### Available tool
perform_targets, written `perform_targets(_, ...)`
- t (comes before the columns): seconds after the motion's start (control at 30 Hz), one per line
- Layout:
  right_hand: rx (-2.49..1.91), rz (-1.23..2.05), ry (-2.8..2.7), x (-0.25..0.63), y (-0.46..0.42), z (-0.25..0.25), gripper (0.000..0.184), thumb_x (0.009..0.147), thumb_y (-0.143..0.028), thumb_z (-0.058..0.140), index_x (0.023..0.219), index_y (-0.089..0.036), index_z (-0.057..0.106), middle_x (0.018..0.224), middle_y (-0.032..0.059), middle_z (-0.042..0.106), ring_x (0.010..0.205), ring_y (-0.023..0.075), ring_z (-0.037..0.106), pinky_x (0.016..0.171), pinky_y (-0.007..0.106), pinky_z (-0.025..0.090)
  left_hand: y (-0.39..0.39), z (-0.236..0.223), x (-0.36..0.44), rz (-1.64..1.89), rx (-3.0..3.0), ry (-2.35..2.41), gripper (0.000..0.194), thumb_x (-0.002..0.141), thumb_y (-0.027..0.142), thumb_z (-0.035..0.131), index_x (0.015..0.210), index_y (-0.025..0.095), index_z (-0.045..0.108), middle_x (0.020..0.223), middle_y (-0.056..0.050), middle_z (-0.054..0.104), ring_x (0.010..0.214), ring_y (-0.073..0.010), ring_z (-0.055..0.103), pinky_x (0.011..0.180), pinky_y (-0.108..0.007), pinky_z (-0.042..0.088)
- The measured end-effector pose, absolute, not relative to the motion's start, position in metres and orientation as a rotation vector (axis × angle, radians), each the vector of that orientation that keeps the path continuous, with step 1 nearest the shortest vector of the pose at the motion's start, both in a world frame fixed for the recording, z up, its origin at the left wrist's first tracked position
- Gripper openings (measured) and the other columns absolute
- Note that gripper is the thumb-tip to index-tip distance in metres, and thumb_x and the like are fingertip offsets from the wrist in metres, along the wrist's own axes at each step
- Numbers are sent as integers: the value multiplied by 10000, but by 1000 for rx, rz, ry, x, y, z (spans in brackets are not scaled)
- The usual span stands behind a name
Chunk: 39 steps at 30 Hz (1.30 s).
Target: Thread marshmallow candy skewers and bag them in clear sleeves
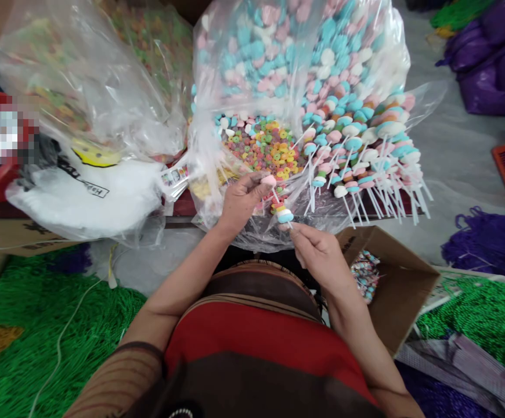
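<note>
My right hand (317,249) pinches the lower end of a white stick that carries a candy skewer (285,215) of blue, white, yellow and red pieces. At the top of the same stick, my left hand (247,200) holds a pink marshmallow (269,181) between thumb and fingers. Just beyond both hands lie loose ring gummies (274,148) in red, yellow, green and purple, inside an opened clear bag. To the right, many finished-looking skewers (352,157) are piled with their white sticks toward me.
Big clear bags of pink, blue and white marshmallows (261,52) stand behind. Bags of ring gummies (52,69) and a white plastic bag (91,197) sit left. An open cardboard box (400,290) with wrapped pieces is low right. Green strands (61,325) cover the floor.
</note>
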State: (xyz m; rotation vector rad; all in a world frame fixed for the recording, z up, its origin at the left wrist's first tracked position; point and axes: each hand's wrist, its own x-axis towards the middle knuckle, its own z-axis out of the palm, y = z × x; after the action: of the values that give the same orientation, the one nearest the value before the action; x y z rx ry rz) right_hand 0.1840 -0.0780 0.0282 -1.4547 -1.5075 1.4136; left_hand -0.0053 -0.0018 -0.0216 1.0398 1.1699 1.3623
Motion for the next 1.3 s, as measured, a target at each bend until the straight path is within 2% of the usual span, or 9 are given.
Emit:
perform_targets(0.17,-1461,1448,-1475,184,-78,32,419,958,-449,558,1056,-141,825,484,-60,405,503,118,401,509,241,328,-6,-18,0,1357,1040,1203,366,728,480,896,969,226,789,945,-8,808,907,-174,741,865,-319,586)
perform_targets(0.37,-1443,1370,-1372,172,-82,24,407,959,-493,572,1014,-158,797,514,-61,402,492,108,364,478,244,284,-13,-2,9,1349,813,1242,177,764,240,887,915,275,802,875,38,783,879,-133,732,887,-274,577)
perform_targets(0.5,-1428,1335,-1337,163,-80,21,383,965,-506,578,982,-174,767,514,-68,405,476,101,363,470,246,281,-22,3,14,1359,976,1312,170,809,149,823,903,290,819,983,15,808,1029,-168,737,1018,-285,542)
perform_targets(0.63,-1403,1366,-1260,158,-69,11,411,951,-570,594,916,-184,730,489,-78,424,434,92,357,450,245,279,-30,4,16,1269,1206,1254,126,891,227,726,967,255,822,1083,-31,820,1077,-201,731,1043,-306,529)
perform_targets(0.77,-1361,1474,-1123,159,-57,-6,478,889,-665,653,865,-190,698,505,-68,496,419,82,377,430,234,272,-23,11,4,1149,1293,1104,183,924,292,670,1016,240,820,1172,-44,806,1179,-217,709,1095,-319,499)
perform_targets(0.93,-1285,1463,-970,160,-49,-15,470,867,-660,695,814,-195,661,547,-71,502,436,62,328,426,217,247,34,25,-35,1158,1609,1420,290,935,165,572,1111,232,793,1258,-47,764,1251,-241,660,1166,-383,450)
perform_targets(1.07,-1260,1442,-907,155,-43,-22,507,819,-693,727,796,-192,652,530,-73,488,435,59,311,417,212,224,98,24,-66,710,1869,1970,402,892,33,496,1158,163,769,1323,-143,708,1356,-325,585,1210,-428,389)
perform_targets(1.17,-1256,1450,-871,152,-40,-31,522,803,-704,730,818,-186,670,514,-79,468,429,59,297,409,211,202,128,17,-77,316,1937,2118,459,878,-9,460,1220,123,736,1371,-198,666,1348,-369,588,1159,-460,420)
perform_targets(1.3,-1278,1463,-861,151,-40,-40,523,804,-704,722,838,-184,681,513,-83,459,416,60,287,394,214,181,145,9,-78,178,1942,2173,459,877,-22,449,1240,71,714,1361,-233,661,1335,-381,593,1139,-474,417)
